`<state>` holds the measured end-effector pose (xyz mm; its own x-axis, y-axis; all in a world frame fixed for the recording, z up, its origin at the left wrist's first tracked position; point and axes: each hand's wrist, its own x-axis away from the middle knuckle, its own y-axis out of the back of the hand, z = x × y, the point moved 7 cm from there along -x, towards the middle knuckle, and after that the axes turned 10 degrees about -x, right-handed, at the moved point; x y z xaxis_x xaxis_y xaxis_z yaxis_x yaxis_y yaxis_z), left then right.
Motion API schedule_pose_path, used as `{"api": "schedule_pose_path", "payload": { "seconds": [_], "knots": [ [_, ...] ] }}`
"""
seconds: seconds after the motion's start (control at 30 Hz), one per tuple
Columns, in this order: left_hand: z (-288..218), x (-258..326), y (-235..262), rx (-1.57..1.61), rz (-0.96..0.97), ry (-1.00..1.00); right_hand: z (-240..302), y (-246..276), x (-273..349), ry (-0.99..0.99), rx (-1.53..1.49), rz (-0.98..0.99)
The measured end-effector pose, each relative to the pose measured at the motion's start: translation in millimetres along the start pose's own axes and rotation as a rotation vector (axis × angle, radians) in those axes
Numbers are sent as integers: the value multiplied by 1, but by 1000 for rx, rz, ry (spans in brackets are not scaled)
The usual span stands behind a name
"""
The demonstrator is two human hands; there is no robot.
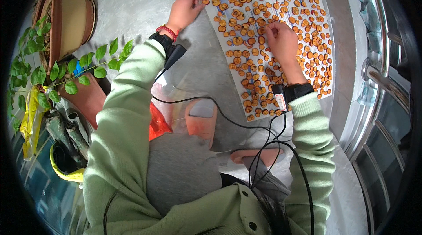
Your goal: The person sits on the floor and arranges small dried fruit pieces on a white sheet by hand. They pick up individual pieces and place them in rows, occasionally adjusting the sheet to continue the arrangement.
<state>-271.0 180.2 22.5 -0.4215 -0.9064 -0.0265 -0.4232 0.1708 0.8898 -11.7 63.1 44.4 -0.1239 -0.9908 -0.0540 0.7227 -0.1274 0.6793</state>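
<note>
Many round fruit slices (238, 41), orange-brown with dark rims, lie spread over a long printed white sheet (249, 112) on the floor. At the sheet's far left edge, my left hand (184, 9) is closed in a pinch, with a fruit slice (205, 1) at its fingertips. My right hand (282, 43) is over the middle of the sheet, thumb and fingers drawn together at a slice (262, 30). Its palm hides some slices beneath. Both wrists carry black straps with small devices, and a red beaded bracelet (167, 31) circles my left wrist.
Black cables (211, 99) run from both wrists down across my front. Potted plants (70, 26) with a leafy branch stand at the left, near a yellow bag (31, 118). A metal railing (377, 78) borders the right side. Pink slippers (201, 123) are below me.
</note>
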Motion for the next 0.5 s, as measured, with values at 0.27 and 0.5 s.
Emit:
{"api": "schedule_pose_path", "payload": {
  "seconds": [0.27, 0.5],
  "knots": [
    [-29, -15, -17, -146, -30, -301, 15, -22, -11, 2, -10, 80],
    [-39, -14, -14, -347, -36, -462, 12, -26, -13, -15, -2, 96]
  ]
}}
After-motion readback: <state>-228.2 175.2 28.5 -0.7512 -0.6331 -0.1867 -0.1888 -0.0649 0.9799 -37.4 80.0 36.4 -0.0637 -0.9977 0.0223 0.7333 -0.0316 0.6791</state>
